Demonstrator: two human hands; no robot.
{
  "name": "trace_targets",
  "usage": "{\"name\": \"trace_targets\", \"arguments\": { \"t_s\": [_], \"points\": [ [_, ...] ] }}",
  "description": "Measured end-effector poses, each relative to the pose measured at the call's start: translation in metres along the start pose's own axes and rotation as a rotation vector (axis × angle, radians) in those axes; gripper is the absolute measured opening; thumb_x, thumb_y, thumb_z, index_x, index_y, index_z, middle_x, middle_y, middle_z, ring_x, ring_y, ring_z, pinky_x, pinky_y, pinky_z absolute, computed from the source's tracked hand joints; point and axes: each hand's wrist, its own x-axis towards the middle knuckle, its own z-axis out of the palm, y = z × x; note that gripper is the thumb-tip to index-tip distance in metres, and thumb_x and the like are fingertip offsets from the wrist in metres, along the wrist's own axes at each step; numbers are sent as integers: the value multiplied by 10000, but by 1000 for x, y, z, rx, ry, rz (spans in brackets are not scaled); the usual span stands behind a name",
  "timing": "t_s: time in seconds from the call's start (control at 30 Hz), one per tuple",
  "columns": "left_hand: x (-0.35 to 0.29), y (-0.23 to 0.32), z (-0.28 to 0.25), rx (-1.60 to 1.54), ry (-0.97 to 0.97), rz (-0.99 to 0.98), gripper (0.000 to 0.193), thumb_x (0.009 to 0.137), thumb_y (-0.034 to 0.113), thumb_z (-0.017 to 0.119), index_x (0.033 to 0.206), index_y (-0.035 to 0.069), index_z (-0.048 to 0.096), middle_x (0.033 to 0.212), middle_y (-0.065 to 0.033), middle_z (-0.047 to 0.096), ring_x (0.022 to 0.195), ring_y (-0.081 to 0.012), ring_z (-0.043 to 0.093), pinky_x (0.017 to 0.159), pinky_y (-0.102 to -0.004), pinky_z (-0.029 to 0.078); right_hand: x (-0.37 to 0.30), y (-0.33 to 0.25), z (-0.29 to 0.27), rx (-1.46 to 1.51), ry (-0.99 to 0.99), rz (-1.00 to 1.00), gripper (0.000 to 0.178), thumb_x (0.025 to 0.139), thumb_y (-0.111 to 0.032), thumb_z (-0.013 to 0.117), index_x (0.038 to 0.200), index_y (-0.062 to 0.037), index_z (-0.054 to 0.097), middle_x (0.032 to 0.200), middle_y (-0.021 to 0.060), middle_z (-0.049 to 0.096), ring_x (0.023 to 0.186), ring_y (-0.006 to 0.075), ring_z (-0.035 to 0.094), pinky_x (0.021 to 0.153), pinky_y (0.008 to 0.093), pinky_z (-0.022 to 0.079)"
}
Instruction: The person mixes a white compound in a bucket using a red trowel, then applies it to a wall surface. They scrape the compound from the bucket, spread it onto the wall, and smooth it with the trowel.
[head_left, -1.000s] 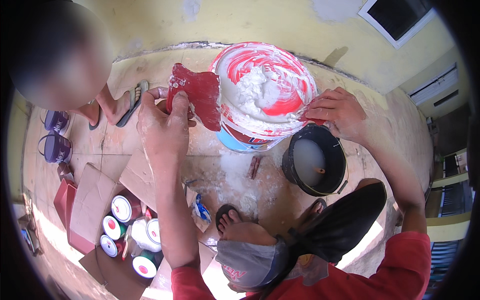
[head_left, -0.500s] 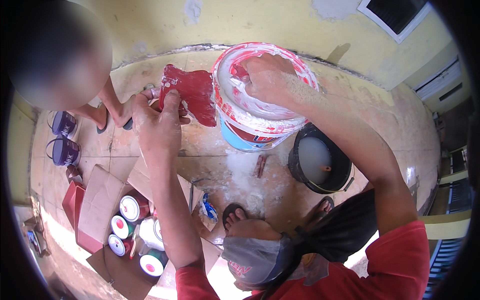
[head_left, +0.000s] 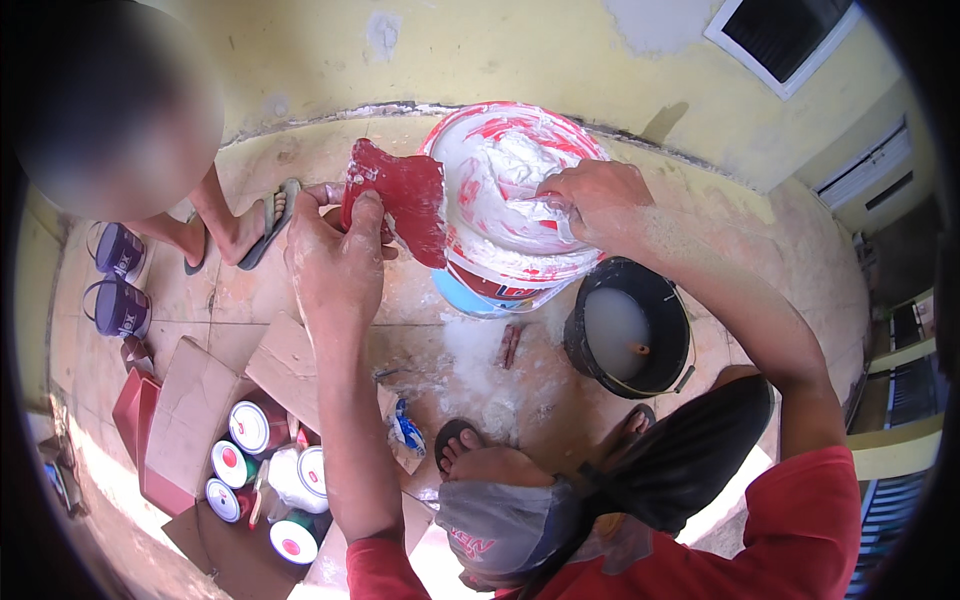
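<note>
My left hand (head_left: pixel 340 235) grips a red putty spreader (head_left: pixel 412 205) by its narrow end; its wide edge points right, beside the rim of the large white pail (head_left: pixel 570 268). White putty (head_left: pixel 525 165) is smeared and heaped over the red-and-white round top of the pail. Above the right side of that top, my right hand (head_left: pixel 600 195) is closed around a putty-coated scraper, mostly hidden by the fingers and the white paste. Both hands are speckled with white.
A black bucket (head_left: pixel 665 370) of cloudy water stands right of the pail. White powder and a small reddish-brown piece (head_left: pixel 510 345) lie on the tiles. An open carton (head_left: pixel 195 410) of several paint cans is lower left. Another person's sandalled feet (head_left: pixel 250 230) and two purple pails (head_left: pixel 122 305) are at left.
My right hand has moved right and down from the middle of the pail's top, uncovering the heaped putty. My left hand and the spreader have shifted slightly right in the view.
</note>
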Motion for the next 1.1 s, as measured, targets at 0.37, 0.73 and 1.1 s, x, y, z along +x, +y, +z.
{"name": "trace_targets", "arguments": {
  "t_s": [0.37,0.73,1.1],
  "points": [
    [1,-2,11,22,76,48,251,960,131,684,1093,-43,562,806,-158,738,626,-176,701,579,-305,557,13,27,-9,33,-62,-7,441,824,-80,670,1244,-192,743,1043,145,751,1036,357,705,904,498,561],
    [-2,1,18,9,11,21,233,962,126,672,1064,-42,547,802,-159,737,629,-176,695,573,-306,564,33,45,-6,75,-92,-31,375,866,-106,656,1224,-173,744,1121,145,750,1059,365,701,912,507,559],
    [-2,-5,17,9,28,15,258,974,148,675,1095,-46,554,815,-155,736,644,-172,699,581,-302,567,43,23,-4,100,-129,-48,402,845,-97,662,1234,-162,741,1160,144,743,1100,353,690,957,484,546]
  ]
}}
